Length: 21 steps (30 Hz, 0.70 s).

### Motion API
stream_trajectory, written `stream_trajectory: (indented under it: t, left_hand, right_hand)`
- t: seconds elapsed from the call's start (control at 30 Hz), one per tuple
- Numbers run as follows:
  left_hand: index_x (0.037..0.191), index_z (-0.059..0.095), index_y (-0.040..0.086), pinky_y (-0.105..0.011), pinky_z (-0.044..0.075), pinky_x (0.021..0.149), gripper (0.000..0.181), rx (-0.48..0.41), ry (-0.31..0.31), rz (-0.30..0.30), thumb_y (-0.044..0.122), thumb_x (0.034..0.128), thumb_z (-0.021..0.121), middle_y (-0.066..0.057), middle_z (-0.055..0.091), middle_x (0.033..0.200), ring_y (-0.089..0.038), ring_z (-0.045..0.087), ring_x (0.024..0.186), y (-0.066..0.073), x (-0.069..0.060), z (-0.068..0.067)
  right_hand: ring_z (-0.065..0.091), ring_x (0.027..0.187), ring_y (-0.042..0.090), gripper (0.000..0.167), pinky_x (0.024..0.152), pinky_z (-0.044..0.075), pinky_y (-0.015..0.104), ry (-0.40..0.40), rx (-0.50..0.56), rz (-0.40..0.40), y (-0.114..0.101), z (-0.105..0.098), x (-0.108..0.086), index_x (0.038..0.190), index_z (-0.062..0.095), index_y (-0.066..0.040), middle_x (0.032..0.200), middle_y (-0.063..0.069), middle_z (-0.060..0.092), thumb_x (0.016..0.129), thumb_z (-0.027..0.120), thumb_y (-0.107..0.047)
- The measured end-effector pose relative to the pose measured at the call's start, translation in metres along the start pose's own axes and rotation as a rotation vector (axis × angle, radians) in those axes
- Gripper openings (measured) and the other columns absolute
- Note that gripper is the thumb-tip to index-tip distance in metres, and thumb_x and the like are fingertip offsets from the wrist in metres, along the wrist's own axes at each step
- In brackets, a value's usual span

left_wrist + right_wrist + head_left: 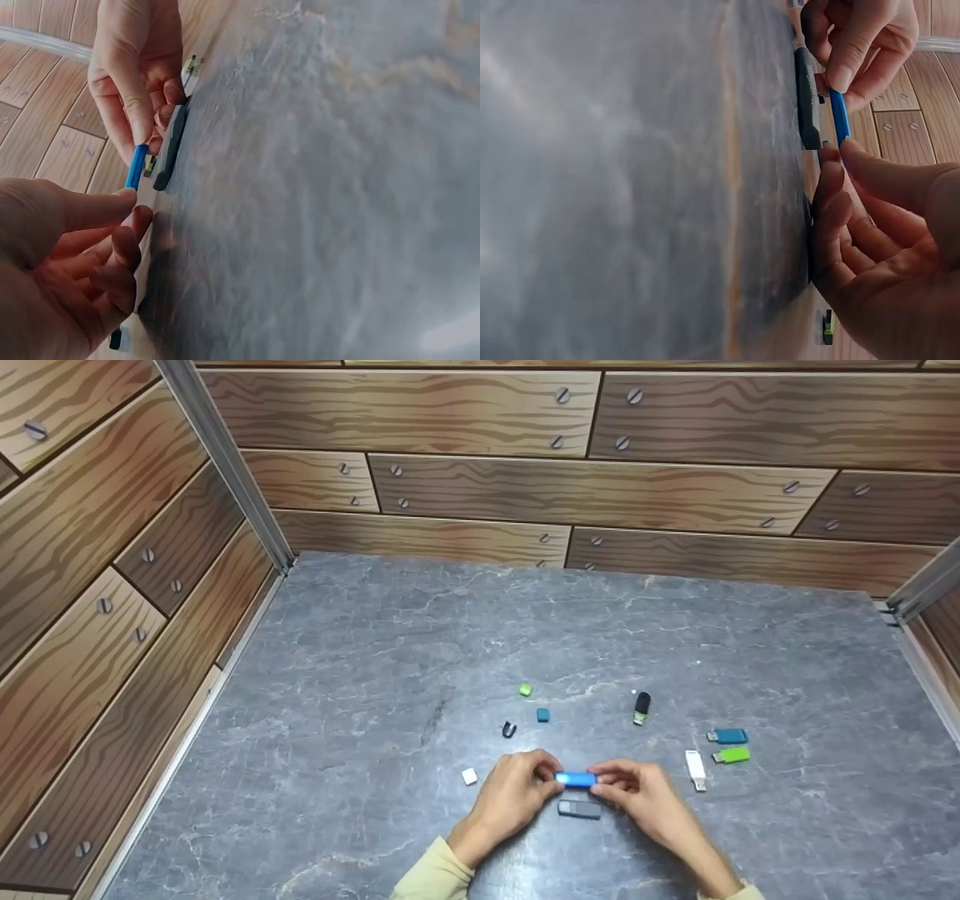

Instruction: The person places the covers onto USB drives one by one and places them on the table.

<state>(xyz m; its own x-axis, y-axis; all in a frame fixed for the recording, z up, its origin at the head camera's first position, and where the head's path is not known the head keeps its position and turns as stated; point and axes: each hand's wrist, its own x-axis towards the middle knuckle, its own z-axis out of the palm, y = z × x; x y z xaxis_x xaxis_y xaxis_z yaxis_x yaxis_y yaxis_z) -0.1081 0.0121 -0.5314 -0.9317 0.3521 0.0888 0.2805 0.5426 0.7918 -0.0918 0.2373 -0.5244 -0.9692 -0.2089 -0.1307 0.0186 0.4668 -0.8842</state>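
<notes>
Between both hands a blue USB stick [576, 779] is held level, just above the table. My left hand [517, 786] pinches its left end between thumb and fingers. The right end is pinched the same way by my right hand [637, 795]. In the left wrist view the blue USB stick [136, 166] spans the gap between the two thumbs; the right wrist view shows the blue stick [840, 116] likewise. A dark grey USB stick [579, 809] lies on the table just in front of the hands, nearer to me. Whether the blue stick's cap is seated is hidden by the fingers.
Loose caps lie left of centre: green [526, 690], teal [543, 715], black [509, 729] and white [469, 776]. To the right are uncapped USB sticks: black [643, 705], teal [731, 736], green [733, 755] and white [696, 769]. Wood-patterned walls [480, 495] bound the grey table [360, 660].
</notes>
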Motion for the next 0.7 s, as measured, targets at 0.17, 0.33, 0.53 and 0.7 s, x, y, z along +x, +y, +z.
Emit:
stream_trajectory:
  t: [0.17, 0.33, 0.53, 0.7]
  left_hand:
    - [0.097, 0.078, 0.015, -0.016, 0.047, 0.066, 0.014, 0.13, 0.012, 0.03, 0.015, 0.0862, 0.086, 0.007, 0.075, 0.084, -0.001, 0.064, 0.075, 0.0018, -0.0013, 0.002]
    - [0.097, 0.078, 0.016, -0.018, 0.046, 0.062, 0.014, 0.17, 0.015, 0.032, 0.014, 0.085, 0.086, 0.006, 0.073, 0.085, -0.001, 0.061, 0.073, 0.003, -0.0016, 0.003]
    - [0.097, 0.078, 0.019, -0.019, 0.045, 0.06, 0.015, 0.201, 0.017, 0.034, 0.017, 0.0842, 0.086, 0.009, 0.07, 0.083, 0.0, 0.058, 0.071, 0.0029, -0.0015, 0.0049]
    - [0.096, 0.078, 0.019, -0.019, 0.043, 0.059, 0.016, 0.218, 0.017, 0.038, 0.017, 0.0834, 0.086, 0.008, 0.069, 0.083, -0.001, 0.058, 0.071, 0.002, -0.0021, 0.006]
  right_hand:
    - [0.061, 0.073, 0.002, 0.025, 0.067, 0.051, 0.019, 0.025, -0.132, 0.013, -0.0026, 0.0005, -0.0031, 0.114, 0.077, -0.001, 0.091, 0.008, 0.076, 0.091, 0.08, -0.012]
    - [0.057, 0.071, 0.003, 0.025, 0.064, 0.048, 0.019, 0.023, -0.169, 0.023, -0.0023, 0.0009, -0.0029, 0.114, 0.078, -0.002, 0.087, 0.004, 0.073, 0.091, 0.08, -0.012]
    - [0.056, 0.068, 0.002, 0.024, 0.063, 0.047, 0.018, 0.029, -0.156, 0.037, -0.0018, 0.0012, -0.0038, 0.111, 0.078, -0.001, 0.086, 0.006, 0.073, 0.089, 0.081, -0.008]
    - [0.056, 0.069, 0.003, 0.024, 0.063, 0.048, 0.019, 0.02, -0.147, 0.027, 0.0001, 0.0012, -0.0034, 0.111, 0.077, 0.0, 0.086, 0.006, 0.073, 0.088, 0.082, -0.008]
